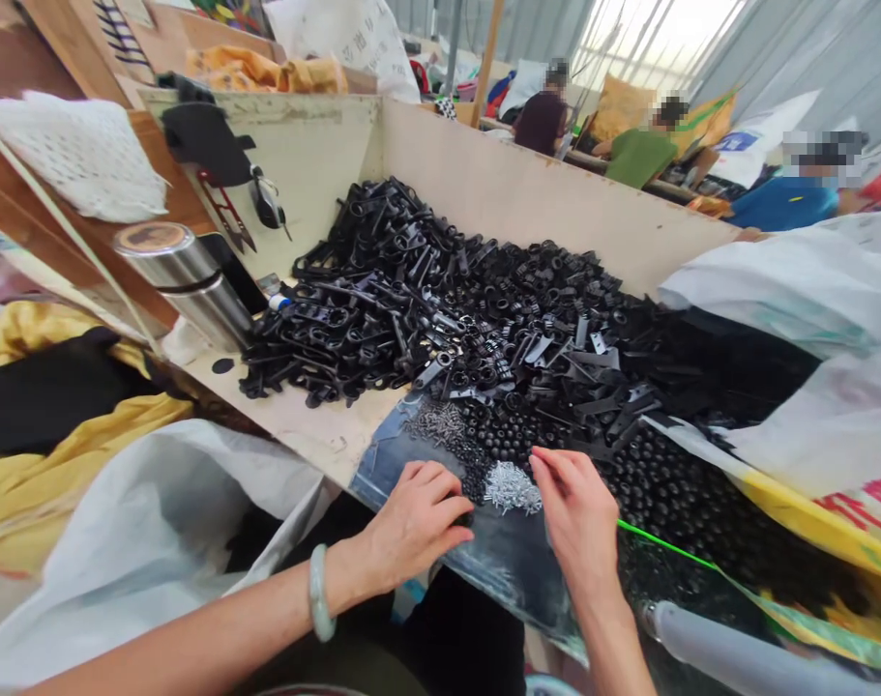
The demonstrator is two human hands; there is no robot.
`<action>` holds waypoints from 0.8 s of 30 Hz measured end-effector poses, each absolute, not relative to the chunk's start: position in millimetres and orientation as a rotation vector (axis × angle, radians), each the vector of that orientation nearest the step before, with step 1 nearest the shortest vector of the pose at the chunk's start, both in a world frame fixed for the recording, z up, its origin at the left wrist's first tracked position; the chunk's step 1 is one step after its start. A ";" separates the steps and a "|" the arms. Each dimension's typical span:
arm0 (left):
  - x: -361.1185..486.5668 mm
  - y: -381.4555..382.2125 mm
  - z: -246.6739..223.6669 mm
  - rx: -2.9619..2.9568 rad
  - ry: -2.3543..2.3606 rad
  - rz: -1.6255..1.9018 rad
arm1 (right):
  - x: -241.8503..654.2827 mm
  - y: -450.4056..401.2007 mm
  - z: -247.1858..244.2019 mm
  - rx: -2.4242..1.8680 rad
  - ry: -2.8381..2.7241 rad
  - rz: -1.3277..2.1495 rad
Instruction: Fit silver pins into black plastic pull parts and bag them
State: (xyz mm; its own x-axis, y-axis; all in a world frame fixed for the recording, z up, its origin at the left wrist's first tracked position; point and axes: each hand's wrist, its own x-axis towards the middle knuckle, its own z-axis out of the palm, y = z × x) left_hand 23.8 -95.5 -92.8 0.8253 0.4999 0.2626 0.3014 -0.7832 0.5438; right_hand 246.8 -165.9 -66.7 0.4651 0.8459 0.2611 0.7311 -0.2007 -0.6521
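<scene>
My left hand point(424, 510), with a pale bangle point(322, 592) on its wrist, is curled over the near edge of the work surface. Its thumb and fingers close on a small black part point(464, 520), mostly hidden. My right hand point(576, 493) pinches thumb and forefinger together at the black balls' edge; what is between the tips is too small to make out. Between both hands lies a pile of small silvery screws point(513, 487). Behind it are round black balls point(504, 433) and a heap of small grey pieces point(438, 423).
Heaped black plastic parts point(382, 290) fill the wooden bin point(476, 159). A steel flask point(193, 280) stands at left, near hanging scissors point(226, 208). More black balls point(672, 493) spill from a sack point(795, 290) at right. A grey tube point(730, 643) juts in lower right. Several people sit beyond.
</scene>
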 end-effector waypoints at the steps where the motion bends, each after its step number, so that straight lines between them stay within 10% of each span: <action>1: 22.8 -95.7 -92.4 2.518 0.587 0.535 | 237.7 -174.1 -66.7 -1.933 -1.295 0.263; 24: 21.9 -97.6 -99.4 2.393 0.683 0.629 | 170.6 -205.6 -83.3 -1.773 -1.519 0.195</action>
